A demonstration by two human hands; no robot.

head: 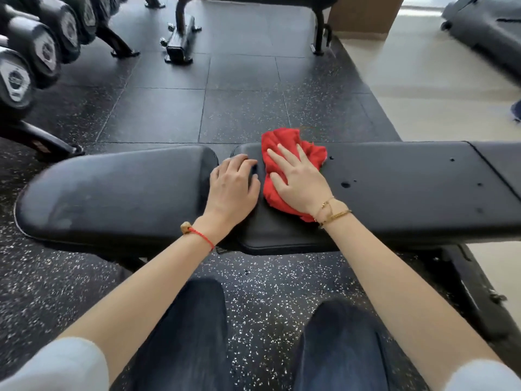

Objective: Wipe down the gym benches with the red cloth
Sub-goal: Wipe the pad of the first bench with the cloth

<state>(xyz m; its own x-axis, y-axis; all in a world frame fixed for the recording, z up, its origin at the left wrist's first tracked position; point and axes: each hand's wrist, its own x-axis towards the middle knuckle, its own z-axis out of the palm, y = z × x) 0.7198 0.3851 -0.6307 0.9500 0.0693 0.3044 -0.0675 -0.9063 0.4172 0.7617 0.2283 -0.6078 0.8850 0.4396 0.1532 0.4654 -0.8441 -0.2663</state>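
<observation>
A black padded gym bench (408, 190) runs across the view in front of me, with a shorter seat pad (112, 193) on its left and a gap between the two pads. The crumpled red cloth (284, 142) lies on the left end of the long pad. My right hand (298, 176) presses flat on the cloth with straight, spread fingers. My left hand (234, 187) rests over the gap between the pads, fingers bent onto the long pad's end, holding nothing. Several dark wet spots (345, 184) dot the long pad to the right of the cloth.
A rack of dumbbells (31, 60) stands at the far left. A second bench frame (180, 38) stands on the dark rubber floor beyond. A treadmill (485, 26) sits on the pale floor at the upper right. My legs are below the bench.
</observation>
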